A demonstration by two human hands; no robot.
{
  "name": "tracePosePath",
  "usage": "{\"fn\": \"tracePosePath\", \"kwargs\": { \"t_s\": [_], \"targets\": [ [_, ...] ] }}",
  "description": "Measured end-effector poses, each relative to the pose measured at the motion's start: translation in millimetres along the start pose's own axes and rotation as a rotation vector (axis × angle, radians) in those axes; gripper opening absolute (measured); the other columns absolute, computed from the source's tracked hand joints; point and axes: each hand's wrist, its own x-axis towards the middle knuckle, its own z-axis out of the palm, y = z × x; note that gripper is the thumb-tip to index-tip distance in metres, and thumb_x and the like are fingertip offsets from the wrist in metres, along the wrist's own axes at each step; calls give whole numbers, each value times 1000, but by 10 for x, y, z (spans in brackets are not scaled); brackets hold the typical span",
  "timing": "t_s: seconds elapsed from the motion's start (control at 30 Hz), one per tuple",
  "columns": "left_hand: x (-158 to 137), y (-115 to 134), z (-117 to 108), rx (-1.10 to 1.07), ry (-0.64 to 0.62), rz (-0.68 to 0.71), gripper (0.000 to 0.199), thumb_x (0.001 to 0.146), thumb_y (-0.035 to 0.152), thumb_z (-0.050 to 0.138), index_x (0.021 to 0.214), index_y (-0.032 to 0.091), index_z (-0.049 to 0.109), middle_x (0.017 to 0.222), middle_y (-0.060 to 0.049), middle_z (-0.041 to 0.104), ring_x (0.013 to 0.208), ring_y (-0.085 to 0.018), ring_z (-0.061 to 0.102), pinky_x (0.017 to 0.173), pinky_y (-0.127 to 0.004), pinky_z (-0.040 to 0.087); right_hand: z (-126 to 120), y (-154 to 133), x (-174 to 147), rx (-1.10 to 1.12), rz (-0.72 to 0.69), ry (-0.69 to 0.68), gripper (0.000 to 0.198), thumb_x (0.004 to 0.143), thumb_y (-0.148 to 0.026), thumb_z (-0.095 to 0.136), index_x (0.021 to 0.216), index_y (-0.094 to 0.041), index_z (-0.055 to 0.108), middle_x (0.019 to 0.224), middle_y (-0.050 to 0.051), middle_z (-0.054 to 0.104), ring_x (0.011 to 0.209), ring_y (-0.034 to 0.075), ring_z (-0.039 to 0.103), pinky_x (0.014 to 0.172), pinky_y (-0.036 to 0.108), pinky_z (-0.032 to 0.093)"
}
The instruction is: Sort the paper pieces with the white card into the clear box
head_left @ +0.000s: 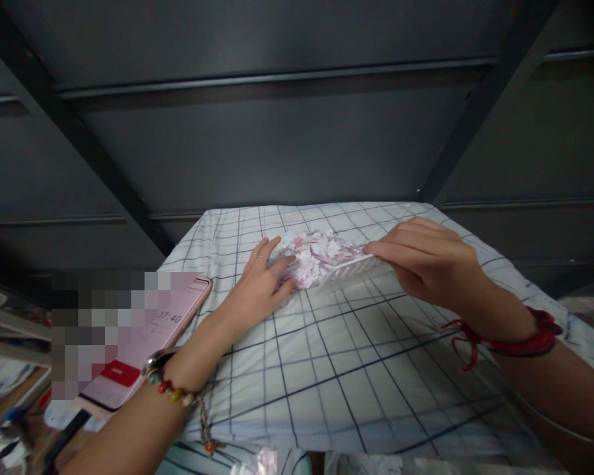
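Note:
A heap of small torn scraps (311,257), white with pink bits and paper-like, lies on the table's checked cloth (327,356). My left hand (267,280) rests at the left side of this heap, fingers spread, their tips touching the scraps. A ring is on one finger. My right hand (426,260) pinches the right end of a thin white slotted piece (349,272) between thumb and fingers. That piece stands tilted along the near right edge of the heap; its exact kind I cannot make out.
A phone (143,343) with a lit pink screen stands at the left edge, partly pixelated, a dark cable (66,435) below it. Dark metal panels (257,145) rise behind the table. Crinkled pinkish material (260,462) shows below the front edge.

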Motion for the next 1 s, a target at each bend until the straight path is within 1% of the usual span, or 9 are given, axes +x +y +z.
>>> {"fn": "tracePosePath", "kwargs": {
  "t_s": [0.07, 0.17, 0.37, 0.47, 0.53, 0.7, 0.9, 1.0],
  "targets": [
    [1, 0, 1, 8, 0, -3, 33, 87, 25, 51, 118, 14, 55, 142, -14, 28, 133, -39, 17, 105, -59, 24, 8, -14, -5, 51, 11, 20, 29, 77, 0, 41, 93, -23, 52, 64, -2, 55, 64, 14, 50, 60, 29, 39],
    [1, 2, -4, 18, 2, -3, 33, 87, 25, 50, 118, 12, 54, 141, -16, 28, 133, -38, 18, 105, -57, 24, 32, -49, 5, 44, 15, 41, 30, 77, 0, 43, 94, -23, 51, 65, -3, 55, 64, 13, 49, 60, 28, 38],
    [-6, -30, -5, 9, 36, 8, 31, 88, 24, 48, 117, 16, 54, 140, -13, 31, 133, -37, 18, 105, -58, 25, 46, -85, 17, 63, -22, 3, 28, 78, 0, 43, 95, -22, 49, 67, -3, 56, 63, 12, 47, 58, 27, 37],
    [-5, -43, 2, 15, 38, 13, 31, 88, 24, 49, 117, 16, 54, 140, -12, 32, 133, -36, 19, 106, -57, 25, 32, -91, 23, 53, -13, 41, 27, 77, 0, 44, 93, -22, 49, 64, -3, 54, 62, 12, 47, 57, 27, 36],
    [-3, -43, 5, 18, 39, 17, 30, 88, 24, 49, 116, 15, 55, 139, -13, 31, 133, -36, 19, 106, -57, 25, 33, -100, 30, 31, -11, 60, 28, 77, 1, 45, 93, -22, 49, 64, -3, 54, 62, 12, 47, 57, 27, 36],
    [-1, -34, 2, 28, 24, 9, 31, 88, 24, 48, 116, 13, 54, 140, -15, 30, 133, -37, 19, 105, -57, 25, 39, -106, 33, 90, -25, -11, 26, 78, 0, 44, 93, -21, 49, 65, -3, 54, 62, 12, 47, 57, 26, 36],
    [0, -44, 7, 32, 20, 0, 31, 87, 24, 51, 116, 15, 54, 140, -13, 30, 133, -37, 20, 106, -56, 25, 7, -103, 24, 131, -8, 53, 27, 78, 1, 44, 93, -20, 51, 68, -2, 55, 66, 11, 48, 62, 26, 38],
    [7, -42, 7, 39, 23, 4, 31, 87, 24, 50, 116, 14, 55, 139, -15, 30, 133, -37, 20, 105, -57, 25, 17, -111, 26, 183, -12, 24, 26, 79, 0, 45, 94, -20, 51, 67, -2, 54, 66, 11, 48, 61, 26, 37]
  ]
}}
